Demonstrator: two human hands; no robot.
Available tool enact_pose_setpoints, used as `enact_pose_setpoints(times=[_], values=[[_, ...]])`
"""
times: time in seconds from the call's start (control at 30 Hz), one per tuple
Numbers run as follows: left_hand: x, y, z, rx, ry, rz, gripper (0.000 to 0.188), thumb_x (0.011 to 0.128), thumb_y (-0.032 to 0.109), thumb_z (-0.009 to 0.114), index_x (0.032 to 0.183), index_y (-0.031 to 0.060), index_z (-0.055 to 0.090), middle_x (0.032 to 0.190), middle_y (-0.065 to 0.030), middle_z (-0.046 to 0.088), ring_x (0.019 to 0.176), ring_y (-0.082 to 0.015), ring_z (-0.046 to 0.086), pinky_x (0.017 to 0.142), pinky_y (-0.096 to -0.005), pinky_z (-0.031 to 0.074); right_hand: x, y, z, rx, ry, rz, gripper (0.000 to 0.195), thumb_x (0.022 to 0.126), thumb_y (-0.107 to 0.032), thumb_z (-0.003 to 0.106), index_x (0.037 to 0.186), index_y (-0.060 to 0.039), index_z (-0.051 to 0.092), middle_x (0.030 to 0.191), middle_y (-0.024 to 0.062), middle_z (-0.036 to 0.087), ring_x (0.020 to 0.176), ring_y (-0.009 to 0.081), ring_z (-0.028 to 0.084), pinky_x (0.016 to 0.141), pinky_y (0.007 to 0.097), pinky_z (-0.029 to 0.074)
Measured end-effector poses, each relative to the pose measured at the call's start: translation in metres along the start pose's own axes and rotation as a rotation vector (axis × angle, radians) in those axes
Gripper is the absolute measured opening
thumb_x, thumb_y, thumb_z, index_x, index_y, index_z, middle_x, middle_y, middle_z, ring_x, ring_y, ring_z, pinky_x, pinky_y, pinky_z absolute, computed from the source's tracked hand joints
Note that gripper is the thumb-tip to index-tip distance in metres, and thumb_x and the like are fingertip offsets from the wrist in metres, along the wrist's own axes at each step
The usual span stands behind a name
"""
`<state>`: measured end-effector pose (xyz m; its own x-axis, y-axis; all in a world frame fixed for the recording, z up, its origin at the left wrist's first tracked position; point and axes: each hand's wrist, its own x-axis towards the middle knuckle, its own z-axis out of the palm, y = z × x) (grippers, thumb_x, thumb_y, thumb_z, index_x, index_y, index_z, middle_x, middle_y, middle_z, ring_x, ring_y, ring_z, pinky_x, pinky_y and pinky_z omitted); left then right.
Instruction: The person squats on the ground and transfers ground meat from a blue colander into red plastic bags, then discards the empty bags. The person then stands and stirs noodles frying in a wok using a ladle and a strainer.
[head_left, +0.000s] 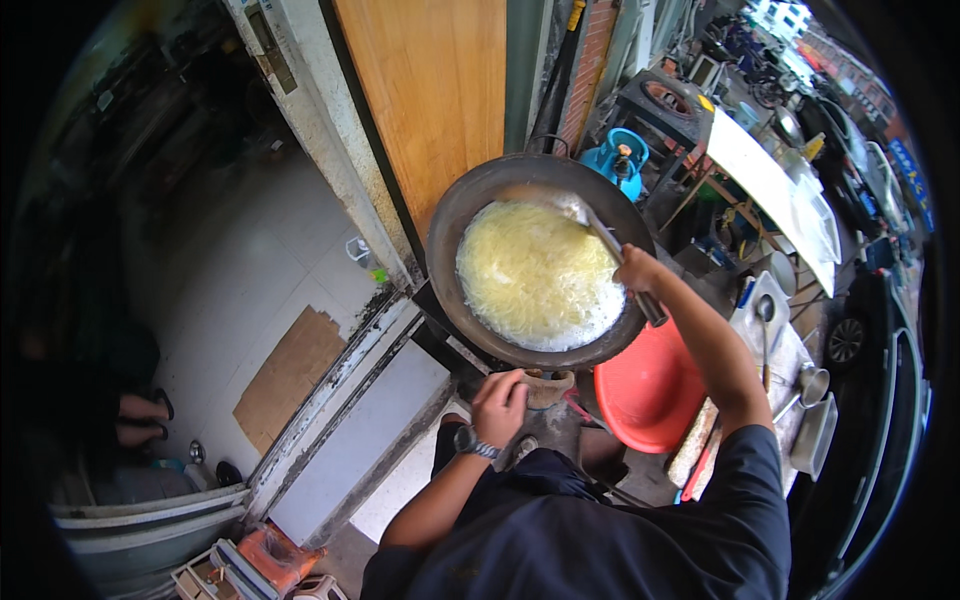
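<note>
A large dark wok stands before me, full of pale yellow shreds in foaming white liquid. The shreds could be potato or noodles; I cannot tell which. My right hand grips the metal handle of a long cooking utensil over the wok's right side. Motion blurs its head near the far rim, so its shape is unclear. My left hand, with a watch on the wrist, hangs just in front of the near rim. Its fingers are loosely bent and no object shows in them.
Right of my knees sits a red plastic basket. Beyond it a side table carries a ladle and a metal pot. A blue gas cylinder stands behind the wok. Left is a doorway, with another person's feet inside.
</note>
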<state>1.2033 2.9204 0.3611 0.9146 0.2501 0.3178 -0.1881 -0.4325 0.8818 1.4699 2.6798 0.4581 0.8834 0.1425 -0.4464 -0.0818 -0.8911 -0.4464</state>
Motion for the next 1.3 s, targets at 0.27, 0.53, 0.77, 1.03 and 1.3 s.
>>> enact_pose_setpoints(times=[0.27, 0.53, 0.77, 1.03, 1.3], values=[[0.019, 0.001, 0.044, 0.323, -0.559, 0.295, 0.027, 0.084, 0.006, 0.051, 0.109, 0.0030, 0.062, 0.104, -0.0143, 0.065, 0.100, -0.0315, 0.060, 0.091, -0.0414, 0.047, -0.140, -0.023, 0.031, -0.232, 0.042, 0.032, 0.039, 0.080, -0.010, 0.053, 0.115, 0.0030, 0.042, 0.091, 0.0340, 0.063, 0.088, 0.0492, 0.062, 0.080, 0.0540, 0.049], [0.013, -0.003, 0.035, 0.268, -0.686, 0.320, 0.046, 0.077, 0.003, 0.056, 0.123, -0.0001, 0.053, 0.121, -0.0192, 0.059, 0.118, -0.0343, 0.052, 0.108, -0.0445, 0.034, -0.234, -0.016, 0.084, -0.262, -0.050, 0.278, 0.036, 0.083, -0.014, 0.049, 0.115, -0.0023, 0.039, 0.090, 0.0348, 0.063, 0.086, 0.0496, 0.063, 0.078, 0.0561, 0.050], [0.018, 0.004, 0.024, 0.269, -0.730, 0.362, 0.050, 0.077, 0.002, 0.055, 0.126, -0.0040, 0.051, 0.128, -0.0219, 0.055, 0.124, -0.0358, 0.048, 0.110, -0.0461, 0.032, -0.145, -0.008, 0.109, 0.027, 0.034, 0.191, 0.037, 0.079, -0.013, 0.058, 0.111, 0.0009, 0.046, 0.092, 0.0335, 0.063, 0.090, 0.0466, 0.064, 0.080, 0.0519, 0.050], [0.033, 0.006, 0.023, 0.382, -0.936, 0.286, 0.052, 0.079, 0.001, 0.052, 0.131, -0.0012, 0.049, 0.137, -0.0225, 0.049, 0.131, -0.0361, 0.044, 0.113, -0.0436, 0.030, -0.109, 0.003, 0.003, 0.638, 0.131, 0.113, 0.044, 0.077, -0.007, 0.062, 0.117, 0.0033, 0.048, 0.070, 0.0095, 0.056, 0.051, 0.0181, 0.055, 0.042, 0.0341, 0.046], [0.031, 0.001, 0.031, 0.377, -0.766, 0.347, 0.033, 0.084, 0.005, 0.052, 0.115, 0.0030, 0.061, 0.119, -0.0167, 0.064, 0.112, -0.0341, 0.060, 0.101, -0.0421, 0.046, -0.088, 0.054, -0.008, 0.725, 0.170, 0.264, 0.026, 0.081, -0.006, 0.060, 0.104, 0.0022, 0.050, 0.069, 0.0084, 0.054, 0.050, 0.0181, 0.054, 0.041, 0.0361, 0.048]])
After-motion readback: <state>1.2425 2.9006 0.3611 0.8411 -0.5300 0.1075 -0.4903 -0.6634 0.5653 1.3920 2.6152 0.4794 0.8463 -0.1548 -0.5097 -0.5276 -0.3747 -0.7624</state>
